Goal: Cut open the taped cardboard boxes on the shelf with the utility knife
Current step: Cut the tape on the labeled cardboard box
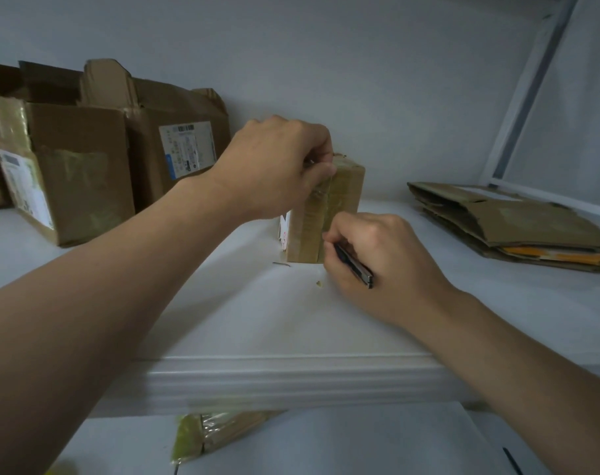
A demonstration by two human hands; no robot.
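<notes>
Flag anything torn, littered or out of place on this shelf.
The opened boxes at the left have ragged, torn flaps. Two small scraps lie on the shelf beside the small taped box, and a wad of yellowish tape lies on the surface below. Flattened cardboard is piled at the right.

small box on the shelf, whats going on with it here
A person steadies the small taped box standing upright on the white shelf, their left hand gripping its top. Their right hand holds the utility knife against its taped side, low down; the blade is hidden. Opened boxes stand at left, flattened cardboard lies at right.
</notes>
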